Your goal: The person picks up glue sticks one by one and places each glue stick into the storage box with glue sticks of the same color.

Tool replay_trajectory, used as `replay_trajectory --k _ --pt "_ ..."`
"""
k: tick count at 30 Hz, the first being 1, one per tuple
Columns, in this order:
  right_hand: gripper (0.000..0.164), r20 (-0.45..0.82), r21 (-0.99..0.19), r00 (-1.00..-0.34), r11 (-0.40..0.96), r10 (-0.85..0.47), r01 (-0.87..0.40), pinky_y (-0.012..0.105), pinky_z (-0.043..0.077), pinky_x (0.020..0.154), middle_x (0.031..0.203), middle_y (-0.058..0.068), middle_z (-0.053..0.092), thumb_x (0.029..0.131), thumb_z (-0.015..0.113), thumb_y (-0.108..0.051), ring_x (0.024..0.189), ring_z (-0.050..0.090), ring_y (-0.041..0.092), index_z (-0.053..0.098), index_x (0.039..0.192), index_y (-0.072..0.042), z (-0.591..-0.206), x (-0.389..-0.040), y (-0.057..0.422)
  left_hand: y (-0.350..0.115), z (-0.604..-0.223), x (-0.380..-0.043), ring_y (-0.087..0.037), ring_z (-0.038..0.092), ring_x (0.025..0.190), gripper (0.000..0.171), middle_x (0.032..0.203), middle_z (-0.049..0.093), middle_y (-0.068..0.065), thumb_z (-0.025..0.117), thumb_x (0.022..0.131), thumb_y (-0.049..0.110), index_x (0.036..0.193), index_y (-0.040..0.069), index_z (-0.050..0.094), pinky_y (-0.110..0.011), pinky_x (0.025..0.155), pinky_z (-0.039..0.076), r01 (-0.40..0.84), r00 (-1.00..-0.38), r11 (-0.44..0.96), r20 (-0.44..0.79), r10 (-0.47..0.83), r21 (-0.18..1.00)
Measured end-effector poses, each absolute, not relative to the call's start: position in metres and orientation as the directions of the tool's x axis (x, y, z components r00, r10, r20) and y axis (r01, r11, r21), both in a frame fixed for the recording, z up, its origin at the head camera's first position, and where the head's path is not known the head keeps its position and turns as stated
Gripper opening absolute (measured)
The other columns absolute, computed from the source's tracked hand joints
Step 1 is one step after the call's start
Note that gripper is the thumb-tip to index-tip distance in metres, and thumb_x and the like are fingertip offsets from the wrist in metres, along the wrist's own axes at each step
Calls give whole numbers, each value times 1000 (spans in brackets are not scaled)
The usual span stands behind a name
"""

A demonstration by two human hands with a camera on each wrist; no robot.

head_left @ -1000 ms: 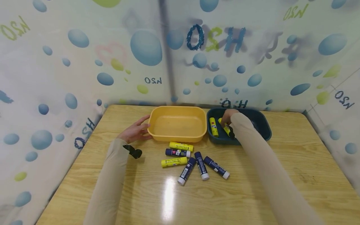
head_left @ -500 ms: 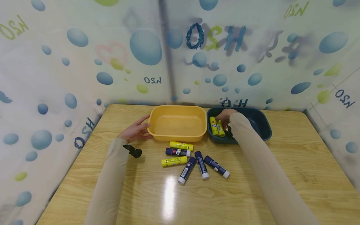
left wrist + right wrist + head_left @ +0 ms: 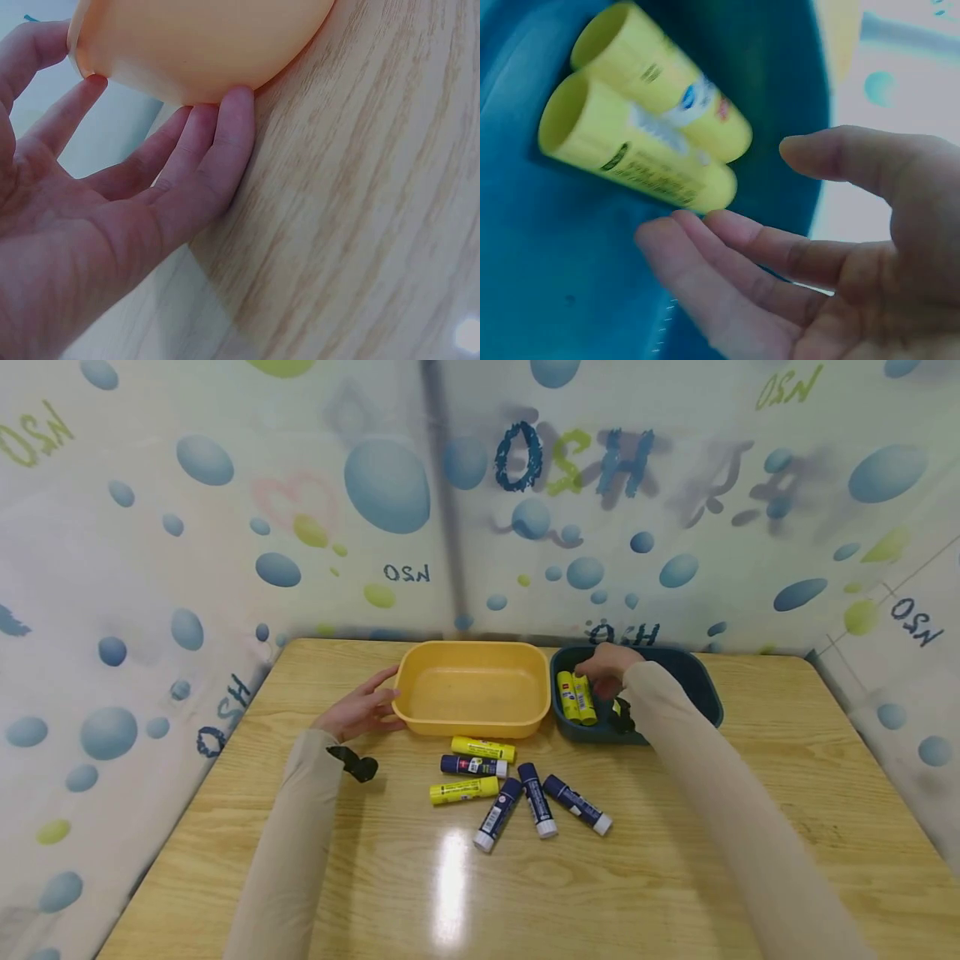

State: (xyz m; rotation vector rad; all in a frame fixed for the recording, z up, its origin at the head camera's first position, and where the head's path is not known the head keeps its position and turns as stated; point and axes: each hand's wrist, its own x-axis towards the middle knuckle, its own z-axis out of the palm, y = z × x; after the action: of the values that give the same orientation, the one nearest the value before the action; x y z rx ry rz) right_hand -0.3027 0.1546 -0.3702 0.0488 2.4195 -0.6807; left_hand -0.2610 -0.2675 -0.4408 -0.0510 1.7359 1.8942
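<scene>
My left hand (image 3: 363, 710) rests against the left end of a yellow plastic basket (image 3: 472, 729); in the left wrist view its fairly straight fingers (image 3: 236, 127) touch the outer wall and rim. Inside the dark blue basket (image 3: 697, 689), two yellow glue sticks (image 3: 634, 146) lie side by side at the left end. My right hand (image 3: 609, 666) is over this basket beside them. The right wrist view shows its thumb and fingers spread apart, fingertips close to the ends of the sticks, nothing held.
In front of the baskets lie several glue sticks: yellow ones (image 3: 463, 791) and dark blue ones with white ends (image 3: 537, 800). The two baskets stand side by side at the back of the wooden table (image 3: 390, 877), near a patterned wall sheet (image 3: 480, 510).
My right hand has set a yellow glue stick down beside the other in the blue basket, let go and lifted slightly. My left hand has stayed at the yellow basket.
</scene>
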Motion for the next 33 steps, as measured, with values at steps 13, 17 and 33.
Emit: replay_trajectory --k 13,17,33 --pt "36 -464 -478 -819 874 -338 -90 39 55 80 111 18 61 92 66 -24 100 61 34 60 114 4 -335 -270 136 -270 -443 -261 -31 50 121 65 154 21 -18 46 103 15 157 27 11 -54 101 38 -444 -834 -34 -399 380 895" --pt "29 -396 -489 -830 855 -394 -172 38 54 77 102 13 60 89 69 -20 90 61 32 61 108 0 -327 -258 128 -270 -444 -260 -29 53 118 65 155 21 -18 46 103 15 157 27 11 -54 100 38 -439 -837 -35 -395 380 898" --pt "25 -193 -573 -734 682 -651 -454 38 47 93 107 7 62 85 74 -8 102 55 25 64 107 -6 -322 -219 88 -269 -441 -260 -26 54 115 63 154 21 -19 42 104 15 157 26 8 -53 101 38 -405 -837 -4 -369 403 914"
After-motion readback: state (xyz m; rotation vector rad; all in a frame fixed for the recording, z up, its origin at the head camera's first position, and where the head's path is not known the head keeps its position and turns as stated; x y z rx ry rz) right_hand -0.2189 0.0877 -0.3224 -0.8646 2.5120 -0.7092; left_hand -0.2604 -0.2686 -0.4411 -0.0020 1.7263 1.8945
